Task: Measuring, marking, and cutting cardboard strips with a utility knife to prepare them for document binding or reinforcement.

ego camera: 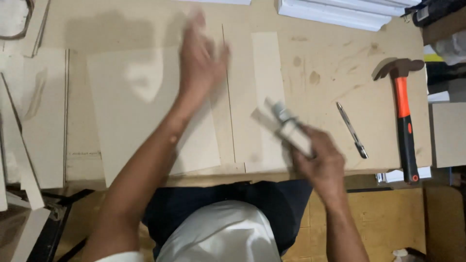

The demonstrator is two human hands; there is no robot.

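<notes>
My left hand is blurred, fingers spread, over the top right corner of a pale flat board lying on the workbench. My right hand grips a narrow grey and white tube-like thing that points up and to the left, near the bench's front edge. A second narrow pale strip lies just right of the board, between my two hands.
A hammer with an orange and black handle lies at the right of the bench. A slim metal tool lies left of it. White mouldings are stacked at the back. Pale offcuts sit at the left.
</notes>
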